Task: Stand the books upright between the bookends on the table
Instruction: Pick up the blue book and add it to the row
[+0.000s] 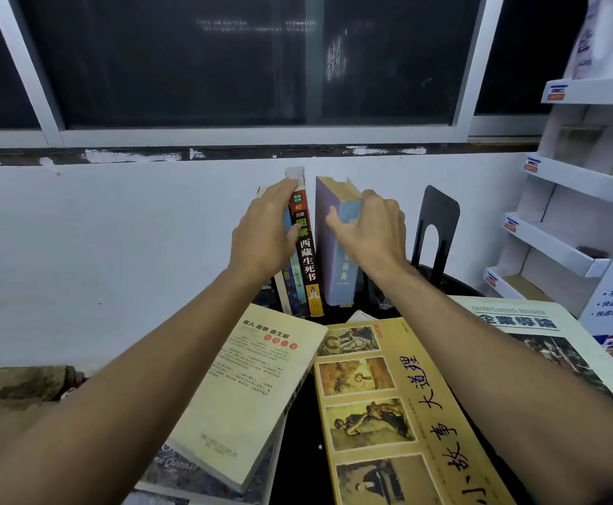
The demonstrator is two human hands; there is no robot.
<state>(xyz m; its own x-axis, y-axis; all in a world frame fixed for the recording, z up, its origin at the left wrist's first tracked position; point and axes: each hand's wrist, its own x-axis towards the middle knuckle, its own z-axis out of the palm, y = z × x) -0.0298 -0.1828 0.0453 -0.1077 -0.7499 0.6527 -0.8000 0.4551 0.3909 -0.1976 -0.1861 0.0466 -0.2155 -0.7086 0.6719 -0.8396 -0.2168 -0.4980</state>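
Left hand (261,235) lies against the thin upright books (306,256), fingers (283,191) straight and together. Right hand (370,231) grips the thick blue book (328,249) standing just beside them, thumb on the spine, other fingers curled over the top. Black bookend (439,213) stands near, to the right. Three flat books (246,388) lie on the counter (297,413).

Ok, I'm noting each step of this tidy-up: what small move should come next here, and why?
Probably slide the pale purple book left against the dark-spined book. A gap shows between them; the right hand grips the purple one, and the left hand steadies the other upright books. The black bookend stands apart to the right.
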